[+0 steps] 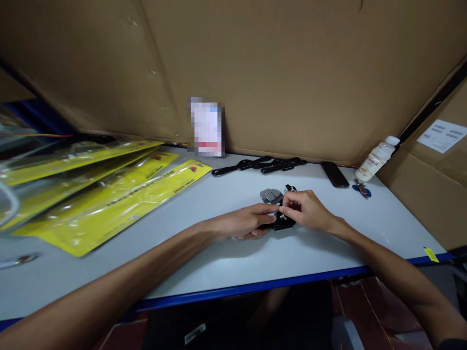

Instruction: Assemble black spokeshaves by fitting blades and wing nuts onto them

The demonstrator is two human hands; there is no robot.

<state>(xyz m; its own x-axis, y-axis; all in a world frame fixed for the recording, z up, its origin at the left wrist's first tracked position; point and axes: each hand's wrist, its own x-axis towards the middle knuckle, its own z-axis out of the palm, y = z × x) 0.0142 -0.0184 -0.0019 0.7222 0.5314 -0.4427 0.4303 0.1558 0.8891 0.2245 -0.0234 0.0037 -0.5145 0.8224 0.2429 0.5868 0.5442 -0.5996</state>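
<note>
My left hand [251,219] is closed around one handle of a black spokeshave [284,223], which it holds low over the white tabletop. At the middle of the tool, the thumb and fingertips of my right hand [303,209] pinch a small silvery screw [282,216], partly hidden by the fingers. Just beyond my hands lie flat grey metal plates [271,196], overlapping each other. Small dark and shiny hardware [291,188] sits right behind my right hand.
More black spokeshaves [242,165] lie along the cardboard back wall [277,73]. Yellow blister packs [146,209] spread over the left side. Towards the right are a phone [334,174], a leaning bottle [377,159] and keys [361,188]. A blue edge [233,291] borders the table.
</note>
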